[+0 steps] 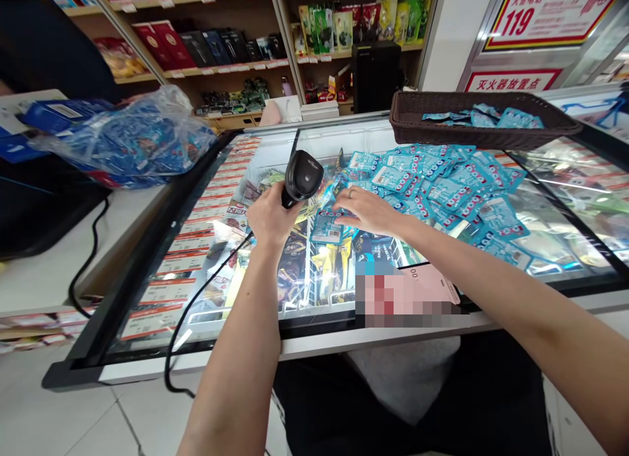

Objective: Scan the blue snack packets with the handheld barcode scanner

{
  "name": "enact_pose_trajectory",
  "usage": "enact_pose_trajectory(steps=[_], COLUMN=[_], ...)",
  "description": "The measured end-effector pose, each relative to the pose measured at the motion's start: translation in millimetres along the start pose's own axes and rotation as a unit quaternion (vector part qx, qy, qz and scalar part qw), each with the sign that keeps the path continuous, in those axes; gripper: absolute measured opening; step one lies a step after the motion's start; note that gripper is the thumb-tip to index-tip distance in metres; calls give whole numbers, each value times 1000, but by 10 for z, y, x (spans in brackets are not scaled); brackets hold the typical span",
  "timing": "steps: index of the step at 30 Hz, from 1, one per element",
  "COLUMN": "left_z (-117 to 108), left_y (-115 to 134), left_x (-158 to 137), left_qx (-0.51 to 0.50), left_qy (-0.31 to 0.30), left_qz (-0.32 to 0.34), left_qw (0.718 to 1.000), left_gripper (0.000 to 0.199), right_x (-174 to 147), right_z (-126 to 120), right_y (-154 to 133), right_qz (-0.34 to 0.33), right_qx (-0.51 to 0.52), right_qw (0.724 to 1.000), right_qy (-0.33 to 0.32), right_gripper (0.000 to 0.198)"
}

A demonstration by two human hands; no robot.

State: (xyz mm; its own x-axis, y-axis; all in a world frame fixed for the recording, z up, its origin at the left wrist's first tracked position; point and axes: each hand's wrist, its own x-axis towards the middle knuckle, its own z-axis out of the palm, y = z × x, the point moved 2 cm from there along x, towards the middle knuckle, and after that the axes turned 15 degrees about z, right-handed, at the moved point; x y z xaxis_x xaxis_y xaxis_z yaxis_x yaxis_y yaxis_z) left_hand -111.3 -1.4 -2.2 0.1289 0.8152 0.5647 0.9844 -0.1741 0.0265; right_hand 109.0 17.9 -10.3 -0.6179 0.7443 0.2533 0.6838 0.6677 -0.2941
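Observation:
My left hand (pixel 272 215) is wrapped round the handle of a black barcode scanner (pixel 303 174), whose head is raised over the freezer's glass top. A black cable (pixel 184 312) runs from it down past the front edge. My right hand (pixel 368 209) hovers palm down with its fingers apart, at the left side of a heap of small blue packets (pixel 449 187). Below its fingertips, a single blue packet (pixel 327 228) lies on the glass with a barcode showing. Some shiny wrapping near the fingertips is hard to make out.
A brown wicker basket (pixel 479 138) with several blue packets stands behind the heap. At left lies a clear plastic bag (pixel 142 138) of blue packages. A pink, partly pixelated flat object (pixel 427 289) rests near the front edge. Stocked shelves (pixel 230 69) stand behind the chest freezer (pixel 319 341).

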Motion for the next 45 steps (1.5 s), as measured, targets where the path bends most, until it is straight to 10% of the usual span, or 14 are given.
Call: enact_pose_trajectory(steps=[15, 25, 33, 45], left_z=[34, 42, 51, 91], left_y=[16, 3, 17, 23], left_x=[-5, 0, -5, -5], left_qx=[1, 4, 1, 2], left_qy=[-1, 8, -9, -8], left_qz=[24, 30, 36, 52], left_qw=[1000, 1000, 999, 999], left_gripper=[46, 45, 44, 45], right_x=[105, 249, 187, -256], right_z=[18, 8, -28, -261], right_y=[113, 39, 67, 590], right_qz=[60, -94, -17, 192], right_qx=[89, 14, -12, 150], right_qw=[989, 982, 975, 967], right_qy=[-105, -163, -222, 68], right_gripper=[52, 61, 69, 43])
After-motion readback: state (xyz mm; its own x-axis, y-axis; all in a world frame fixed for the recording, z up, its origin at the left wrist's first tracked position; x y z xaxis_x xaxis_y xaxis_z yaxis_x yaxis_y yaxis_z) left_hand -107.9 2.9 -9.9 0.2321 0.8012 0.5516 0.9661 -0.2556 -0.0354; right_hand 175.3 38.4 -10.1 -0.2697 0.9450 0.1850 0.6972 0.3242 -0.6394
